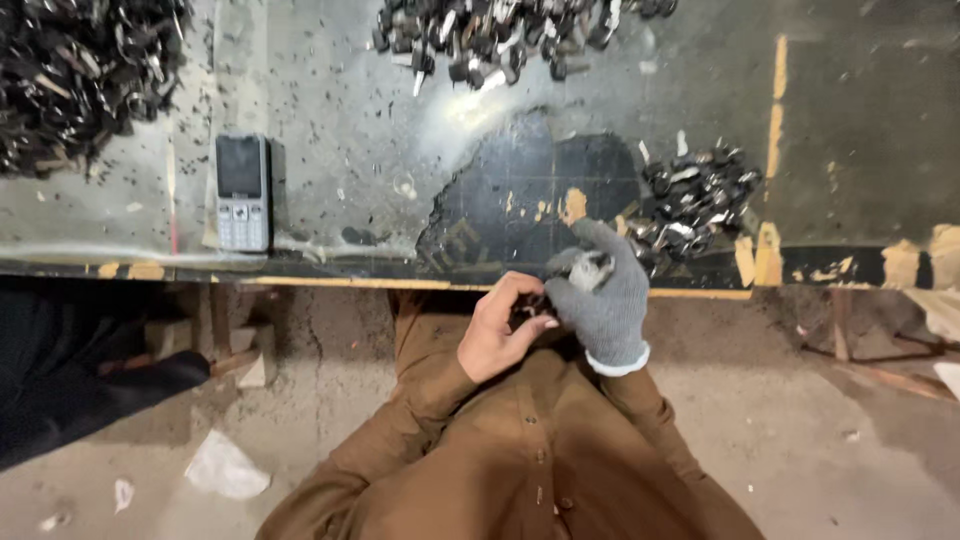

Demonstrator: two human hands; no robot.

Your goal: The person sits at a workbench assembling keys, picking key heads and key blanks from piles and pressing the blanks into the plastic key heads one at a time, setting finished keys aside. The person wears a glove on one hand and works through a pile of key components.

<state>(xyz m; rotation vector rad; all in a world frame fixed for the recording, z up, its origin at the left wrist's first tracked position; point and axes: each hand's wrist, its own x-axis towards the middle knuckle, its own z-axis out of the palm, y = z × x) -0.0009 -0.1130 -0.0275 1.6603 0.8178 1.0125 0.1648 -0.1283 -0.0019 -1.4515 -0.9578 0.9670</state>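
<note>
While both hands meet just below the workbench edge (330, 283), the gloved right hand (605, 300) clenches a small shiny metal part (590, 270), thumb over it. The bare left hand (505, 330) pinches a small dark piece (528, 312) against it; what it is I cannot tell. Looks like mid-fitting, one piece being worked onto the other. Nearest stock: small pile of dark metal parts (695, 205) on the bench, just beside the glove. Bigger heaps (80, 75) sit well apart, keypad phone (243, 192) left. Next move likely needs fine fingertip alignment.
</note>
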